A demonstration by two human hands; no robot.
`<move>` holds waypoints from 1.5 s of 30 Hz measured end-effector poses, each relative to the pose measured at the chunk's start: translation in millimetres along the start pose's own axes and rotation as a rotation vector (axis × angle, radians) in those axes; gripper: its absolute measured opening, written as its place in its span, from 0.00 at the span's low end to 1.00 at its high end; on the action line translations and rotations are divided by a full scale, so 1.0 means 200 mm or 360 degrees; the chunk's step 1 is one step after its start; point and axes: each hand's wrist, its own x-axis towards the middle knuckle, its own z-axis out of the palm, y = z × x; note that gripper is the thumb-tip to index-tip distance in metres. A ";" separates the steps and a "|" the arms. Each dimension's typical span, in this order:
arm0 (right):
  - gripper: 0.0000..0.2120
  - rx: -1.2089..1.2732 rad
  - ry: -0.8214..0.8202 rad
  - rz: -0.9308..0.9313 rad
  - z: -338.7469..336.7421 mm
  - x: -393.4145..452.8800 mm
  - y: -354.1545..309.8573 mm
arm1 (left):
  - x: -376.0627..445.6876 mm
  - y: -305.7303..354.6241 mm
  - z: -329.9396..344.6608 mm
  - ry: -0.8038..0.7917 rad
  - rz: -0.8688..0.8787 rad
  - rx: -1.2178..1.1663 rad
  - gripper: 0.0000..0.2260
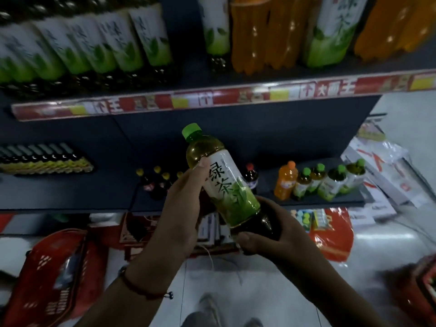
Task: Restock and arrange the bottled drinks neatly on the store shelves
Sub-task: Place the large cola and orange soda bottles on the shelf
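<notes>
1. Left hand (181,206): fingers curled round the label of a green tea bottle (220,175), thumb on its shoulder.
2. Right hand (269,234): fingers wrapped under the bottle's dark base.
3. The bottle is tilted, green cap up and to the left, held in front of the lower shelf (94,197).
4. On that shelf to the right stand an orange bottle (285,181) and a row of tea bottles (330,182).
5. A red basket (52,274) sits on the floor to the left.

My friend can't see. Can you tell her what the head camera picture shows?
Two hands hold a green tea bottle tilted in front of store shelves: the left hand grips its label, the right hand its base. More bottles stand on the lower shelf.
</notes>
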 end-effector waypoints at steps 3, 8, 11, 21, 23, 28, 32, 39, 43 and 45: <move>0.27 -0.0080 0.0014 -0.0058 0.06 0.10 -0.08 | 0.05 0.10 -0.06 0.0084 0.0091 0.0038 0.15; 0.23 -0.0193 0.0020 -0.0168 0.16 0.27 -0.25 | 0.19 0.28 -0.19 0.0109 0.0329 0.0034 0.14; 0.24 -0.0263 0.0061 -0.0309 0.21 0.40 -0.37 | 0.27 0.41 -0.27 0.0047 0.0455 0.0001 0.14; 0.27 -0.0701 0.0311 -0.0714 0.37 0.86 -0.62 | 0.56 0.83 -0.47 -0.0302 0.1074 0.0394 0.19; 0.26 -0.0722 0.0412 -0.0793 0.39 0.95 -0.65 | 0.64 0.89 -0.49 -0.0281 0.1250 0.0639 0.22; 0.28 -0.0713 0.0671 -0.0836 0.34 1.16 -0.72 | 0.85 1.00 -0.51 -0.0071 0.1754 0.1369 0.31; 0.28 -0.0721 0.0720 -0.0816 0.30 1.30 -0.77 | 0.99 1.05 -0.47 0.0282 0.2068 0.1948 0.36; 0.28 -0.0725 0.0637 -0.0741 0.28 1.43 -0.77 | 1.12 1.05 -0.39 0.0526 0.2057 0.2067 0.33; 0.26 -0.0771 0.0623 -0.0736 0.29 1.44 -0.76 | 1.16 1.04 -0.39 0.0619 0.2039 0.2172 0.30; 0.24 -0.0784 0.0638 -0.0789 0.29 1.45 -0.76 | 1.16 1.03 -0.39 0.0635 0.2040 0.2189 0.29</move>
